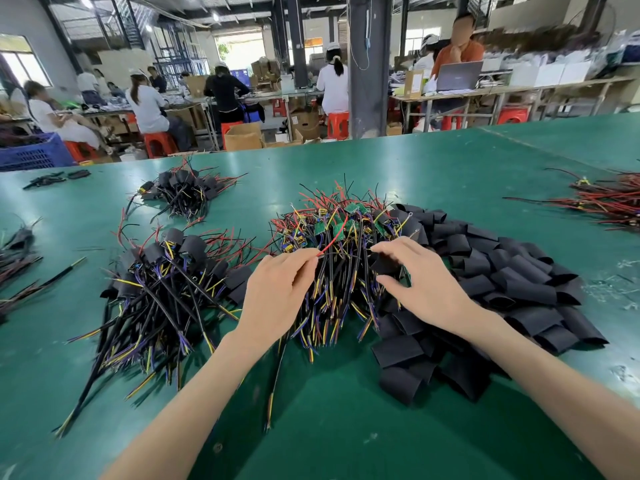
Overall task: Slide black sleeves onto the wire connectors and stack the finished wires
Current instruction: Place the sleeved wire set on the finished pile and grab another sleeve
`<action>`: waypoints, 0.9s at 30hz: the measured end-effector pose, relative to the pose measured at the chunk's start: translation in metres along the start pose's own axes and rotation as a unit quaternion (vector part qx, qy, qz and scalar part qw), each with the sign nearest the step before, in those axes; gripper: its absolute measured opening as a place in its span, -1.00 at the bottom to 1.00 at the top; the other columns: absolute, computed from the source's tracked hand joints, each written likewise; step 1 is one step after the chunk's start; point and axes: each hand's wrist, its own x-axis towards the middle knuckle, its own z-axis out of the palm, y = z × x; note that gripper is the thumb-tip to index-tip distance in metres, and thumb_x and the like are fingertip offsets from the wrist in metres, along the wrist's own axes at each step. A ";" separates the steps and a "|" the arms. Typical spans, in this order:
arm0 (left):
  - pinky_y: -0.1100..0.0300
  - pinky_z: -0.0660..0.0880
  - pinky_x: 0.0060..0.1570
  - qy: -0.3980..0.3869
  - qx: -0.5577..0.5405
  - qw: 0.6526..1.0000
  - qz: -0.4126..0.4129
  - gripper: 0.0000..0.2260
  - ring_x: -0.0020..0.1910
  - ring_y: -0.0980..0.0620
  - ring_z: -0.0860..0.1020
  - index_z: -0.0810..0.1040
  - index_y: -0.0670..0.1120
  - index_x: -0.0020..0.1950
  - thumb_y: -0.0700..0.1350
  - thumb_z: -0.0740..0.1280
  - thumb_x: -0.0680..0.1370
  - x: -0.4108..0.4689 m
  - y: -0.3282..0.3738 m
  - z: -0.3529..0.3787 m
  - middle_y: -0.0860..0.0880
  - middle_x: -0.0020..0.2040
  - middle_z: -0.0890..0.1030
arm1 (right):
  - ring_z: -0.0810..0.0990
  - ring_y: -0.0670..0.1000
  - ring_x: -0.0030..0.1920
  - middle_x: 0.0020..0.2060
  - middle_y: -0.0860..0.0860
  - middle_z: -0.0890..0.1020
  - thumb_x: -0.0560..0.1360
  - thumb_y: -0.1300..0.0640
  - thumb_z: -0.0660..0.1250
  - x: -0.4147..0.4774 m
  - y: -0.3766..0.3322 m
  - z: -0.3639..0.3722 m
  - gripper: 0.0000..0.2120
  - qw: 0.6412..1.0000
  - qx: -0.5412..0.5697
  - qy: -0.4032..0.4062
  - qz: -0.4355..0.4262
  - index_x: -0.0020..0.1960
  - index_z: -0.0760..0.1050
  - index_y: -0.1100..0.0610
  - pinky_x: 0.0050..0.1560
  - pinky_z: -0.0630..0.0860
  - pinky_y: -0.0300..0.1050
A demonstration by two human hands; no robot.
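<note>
The red wire (332, 241) is being singled out of the heap of unsleeved wires (343, 282), which lies mid-tabletop (346, 427), a little back from the near edge. The left hand (280, 289) has thumb and forefinger pinched together on the wire's near end. Just beside it, the right hand (419, 282) is curled round a black sleeve (382, 265), fingers above and thumb below, as far as I can make out.

I'd call this the pick-up step: one wire and one sleeve chosen, the sleeve not yet on. Next, the wire needs drawing clear of its tangled neighbours. Then its connector end has to be lined up with the sleeve's mouth, so the two hands must come together.

The pile of loose sleeves (512, 282) touches the heap on its right. The finished stack (166, 282) lies near on the left, an easy reach for setting down. The bare green strip along the near edge, between the forearms, looks like the best working room. A farther stack (187, 192) and a bundle at the right edge (609, 202) sit well apart.
</note>
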 end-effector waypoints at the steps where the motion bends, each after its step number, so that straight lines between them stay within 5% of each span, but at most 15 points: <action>1: 0.17 0.31 -0.16 0.001 -0.006 1.000 -0.004 -0.82 -0.32 0.05 0.40 0.62 -0.11 0.04 -0.11 0.24 0.57 0.000 0.000 0.000 0.03 -0.31 0.57 | 0.49 -0.02 -0.04 0.00 -0.05 0.48 0.44 0.28 0.39 0.000 -0.001 0.001 -0.63 1.000 0.000 -0.003 -0.001 0.23 0.48 0.13 0.04 0.37 -0.23; 6: 0.22 0.28 -0.18 0.005 -0.030 1.000 -0.003 -0.81 -0.31 0.09 0.31 0.62 -0.13 0.05 -0.12 0.24 0.57 0.000 0.001 0.001 0.08 -0.35 0.49 | 0.48 -0.05 -0.02 0.02 -0.04 0.50 0.45 0.26 0.39 -0.001 -0.005 0.001 -0.62 1.000 0.000 -0.003 0.001 0.24 0.47 0.11 0.05 0.35 -0.27; 13: 0.29 0.28 -0.15 -0.028 -0.015 0.999 0.027 -0.82 -0.30 -0.06 0.51 0.64 -0.14 0.04 -0.13 0.26 0.56 -0.002 0.007 -0.001 -0.07 -0.28 0.63 | 0.42 -0.21 -0.04 0.00 -0.08 0.51 0.43 0.25 0.42 0.001 -0.007 0.001 -0.63 0.998 0.038 0.032 0.024 0.22 0.49 0.11 0.08 0.31 -0.44; 16: 0.29 0.28 -0.17 -0.034 0.002 0.998 0.055 -0.83 -0.29 0.04 0.46 0.65 -0.14 0.03 -0.16 0.28 0.54 -0.001 0.008 -0.003 -0.03 -0.27 0.64 | 0.46 -0.11 -0.06 -0.02 -0.06 0.51 0.42 0.29 0.42 0.002 -0.009 0.000 -0.63 0.997 0.041 0.067 0.016 0.21 0.50 0.15 0.08 0.39 -0.29; 21: 0.09 0.33 -0.19 -0.061 0.083 0.986 0.132 -0.75 -0.28 -0.09 0.54 0.65 -0.13 0.01 -0.08 0.20 0.59 0.002 0.006 -0.004 -0.02 -0.29 0.60 | 0.53 -0.02 -0.01 0.03 -0.07 0.51 0.42 0.33 0.41 0.003 -0.011 -0.006 -0.61 0.996 0.049 0.080 0.003 0.23 0.50 0.17 0.14 0.45 -0.11; 27: 0.12 0.28 -0.19 -0.062 0.154 0.971 0.174 -0.76 -0.28 -0.08 0.50 0.65 -0.08 0.02 -0.07 0.19 0.59 0.003 0.000 -0.009 0.00 -0.32 0.50 | 0.49 -0.13 0.10 0.09 -0.06 0.55 0.40 0.36 0.42 0.005 -0.012 -0.010 -0.58 0.997 0.033 0.064 -0.021 0.23 0.52 0.16 0.23 0.31 -0.36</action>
